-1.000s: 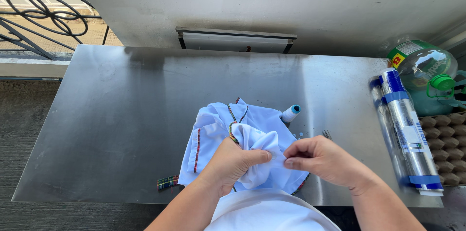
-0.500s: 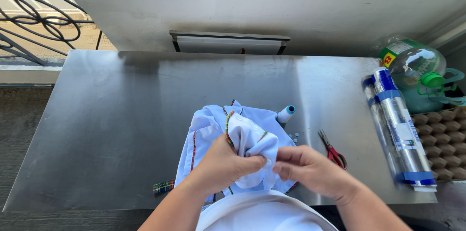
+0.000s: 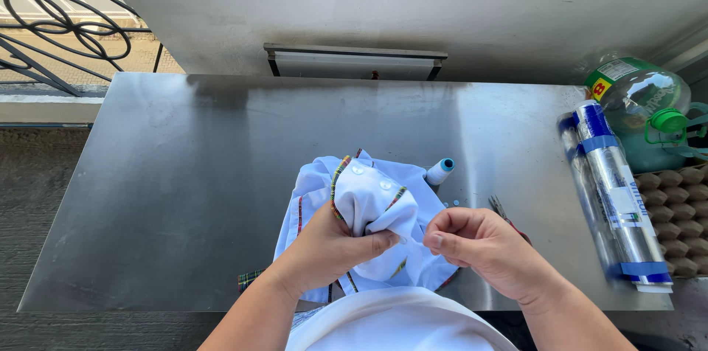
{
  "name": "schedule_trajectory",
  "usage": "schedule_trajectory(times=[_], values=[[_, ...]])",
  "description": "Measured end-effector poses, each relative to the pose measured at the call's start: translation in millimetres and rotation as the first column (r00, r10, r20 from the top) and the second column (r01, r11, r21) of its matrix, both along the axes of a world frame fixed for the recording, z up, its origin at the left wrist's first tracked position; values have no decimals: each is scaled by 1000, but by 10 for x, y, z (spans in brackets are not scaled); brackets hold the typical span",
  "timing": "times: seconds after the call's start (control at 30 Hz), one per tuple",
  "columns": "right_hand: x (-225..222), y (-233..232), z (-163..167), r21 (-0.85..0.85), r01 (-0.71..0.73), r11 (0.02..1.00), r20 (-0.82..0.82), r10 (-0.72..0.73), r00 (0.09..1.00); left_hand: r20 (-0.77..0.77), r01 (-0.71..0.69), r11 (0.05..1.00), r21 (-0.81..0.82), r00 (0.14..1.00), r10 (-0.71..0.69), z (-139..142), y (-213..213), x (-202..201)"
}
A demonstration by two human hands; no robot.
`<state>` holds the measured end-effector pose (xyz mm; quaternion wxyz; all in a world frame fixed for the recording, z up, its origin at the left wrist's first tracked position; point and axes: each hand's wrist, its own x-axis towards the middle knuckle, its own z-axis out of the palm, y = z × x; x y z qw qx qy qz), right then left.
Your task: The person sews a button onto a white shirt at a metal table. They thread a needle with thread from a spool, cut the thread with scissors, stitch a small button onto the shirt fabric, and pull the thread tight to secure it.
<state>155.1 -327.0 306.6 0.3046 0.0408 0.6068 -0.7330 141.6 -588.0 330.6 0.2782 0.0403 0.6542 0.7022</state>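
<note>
A white garment point(image 3: 369, 207) with plaid trim and small white buttons lies bunched at the near edge of a steel table point(image 3: 184, 189). My left hand point(image 3: 328, 248) grips a raised fold of it. My right hand point(image 3: 479, 244) hovers just right of that fold. Its fingertips are pinched together close to a button, and anything between them is too small to see. A white thread spool with a blue top point(image 3: 441, 171) stands behind the garment. Red-handled scissors point(image 3: 503, 211) lie partly hidden behind my right hand.
Two foil-like rolls with blue bands point(image 3: 612, 200) lie along the table's right edge. Beyond them are a large green water jug point(image 3: 645, 111) and a brown egg tray point(image 3: 675, 211). A wall with a slot vent point(image 3: 354, 62) stands behind the table, and an iron railing point(image 3: 59, 26) is at the upper left.
My right hand has drawn slightly right, off the cloth, and the scissors now show behind it. My left hand keeps its grip on the fold.
</note>
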Motion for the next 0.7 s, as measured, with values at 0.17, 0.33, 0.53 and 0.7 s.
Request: schedule_trajectory(times=[0.17,0.33,0.53,0.7], values=[[33,-156,3,172,-67,983,-58,78,995,2,42,983,180,999,-43,-114,-7,45],[133,-267,-18,154,-32,988,-92,47,995,0,28,987,157,1000,-28,-248,-9,33],[130,-219,2,224,-15,975,-109,40,993,-13,18,983,181,1000,-16,-337,-43,34],[98,-175,-13,127,9,992,-181,14,983,11,17,981,191,1000,-19,-346,-27,31]])
